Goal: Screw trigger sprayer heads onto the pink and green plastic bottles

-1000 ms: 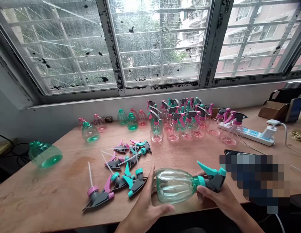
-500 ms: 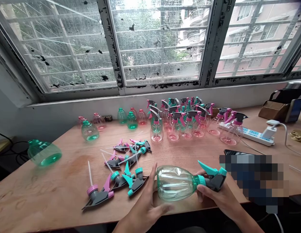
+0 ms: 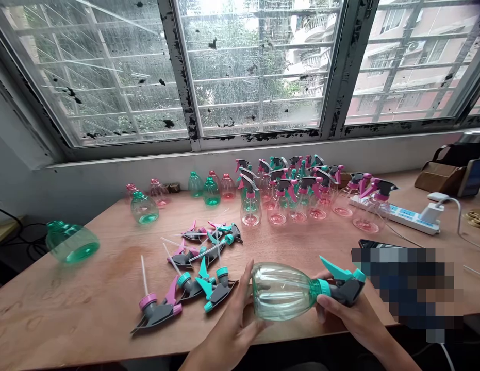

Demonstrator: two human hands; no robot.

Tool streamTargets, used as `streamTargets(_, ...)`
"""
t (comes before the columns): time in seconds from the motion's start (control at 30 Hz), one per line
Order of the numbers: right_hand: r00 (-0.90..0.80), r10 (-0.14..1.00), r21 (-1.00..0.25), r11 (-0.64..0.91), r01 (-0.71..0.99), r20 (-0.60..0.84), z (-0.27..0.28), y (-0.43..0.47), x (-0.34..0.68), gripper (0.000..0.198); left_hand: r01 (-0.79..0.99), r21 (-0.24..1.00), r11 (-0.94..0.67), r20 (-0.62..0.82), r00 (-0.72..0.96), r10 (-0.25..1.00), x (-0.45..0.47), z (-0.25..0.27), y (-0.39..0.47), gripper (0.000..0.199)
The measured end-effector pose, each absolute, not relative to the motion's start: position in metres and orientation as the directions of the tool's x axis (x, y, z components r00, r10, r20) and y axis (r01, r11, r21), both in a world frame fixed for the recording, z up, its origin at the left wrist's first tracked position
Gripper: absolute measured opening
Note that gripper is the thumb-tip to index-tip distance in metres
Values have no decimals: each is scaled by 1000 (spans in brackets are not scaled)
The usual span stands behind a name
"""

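Observation:
A clear green spray bottle (image 3: 282,291) lies sideways in the air between my hands, just over the table's front edge. Its grey and teal trigger head (image 3: 345,287) sits on the neck and points right. My left hand (image 3: 235,322) is wrapped about the bottle's base, with some fingers hidden behind it. At the teal collar, my right hand (image 3: 348,312) pinches with thumb and fingers. Left of my left hand lie loose trigger heads, among them a teal one (image 3: 216,293) and a pink one (image 3: 156,312), some with straws sticking up.
Finished-looking spray bottles (image 3: 278,208) stand in a cluster at the back. Headless bottles, such as a green one (image 3: 71,245), stand to the left. A power strip (image 3: 410,219) and a phone (image 3: 373,245) lie on the right, with cables.
My left thumb has closed in under the bottle's base; earlier it stuck out apart from it. The bottle has shifted slightly right in view and turned a little.

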State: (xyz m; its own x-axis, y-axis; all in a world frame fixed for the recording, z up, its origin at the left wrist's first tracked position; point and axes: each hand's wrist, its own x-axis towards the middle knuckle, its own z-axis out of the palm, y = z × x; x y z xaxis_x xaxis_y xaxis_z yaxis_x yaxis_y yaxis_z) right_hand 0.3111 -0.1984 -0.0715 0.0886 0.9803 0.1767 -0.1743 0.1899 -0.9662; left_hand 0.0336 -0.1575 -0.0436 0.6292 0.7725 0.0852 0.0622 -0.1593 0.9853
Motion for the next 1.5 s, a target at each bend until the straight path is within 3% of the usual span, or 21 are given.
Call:
streamTargets(0.13, 86, 980, -966, 193, -172, 180, -72, -198, 311, 31, 71, 992, -106, 40, 616, 786, 36, -37, -159, 118)
streamTargets(0.23, 83, 979, -967, 196, -165, 184, -71, -198, 312, 28, 61, 996, -67, 14, 622, 783, 36, -36, -158, 111)
streamTargets(0.43, 73, 977, -960, 210, -184, 199, -70, -200, 313, 28, 129, 977, -171, 55, 619, 783, 33, -43, -156, 101)
streamTargets(0.7, 61, 986, -967, 162, -198, 153, -68, -201, 312, 32, 121, 983, -137, 35, 613, 789, 35, -39, -160, 117)
streamTargets(0.9, 14, 991, -974, 132, -186, 132, -69, -202, 313, 33, 163, 974, -160, 23, 626, 780, 32, -40, -157, 105)
streamTargets(1.2, 17, 993, -977, 122, -178, 120, -68, -202, 313, 36, 161, 978, -134, 8, 612, 791, 34, -32, -163, 120)
streamTargets(1.3, 18, 994, -981, 106, -161, 105, -68, -202, 314, 38, 138, 986, -95, -9, 610, 792, 33, -35, -162, 114)
streamTargets(1.5, 37, 992, -980, 121, -155, 117, -66, -202, 312, 37, 190, 965, -183, 40, 577, 815, 34, -38, -159, 105)
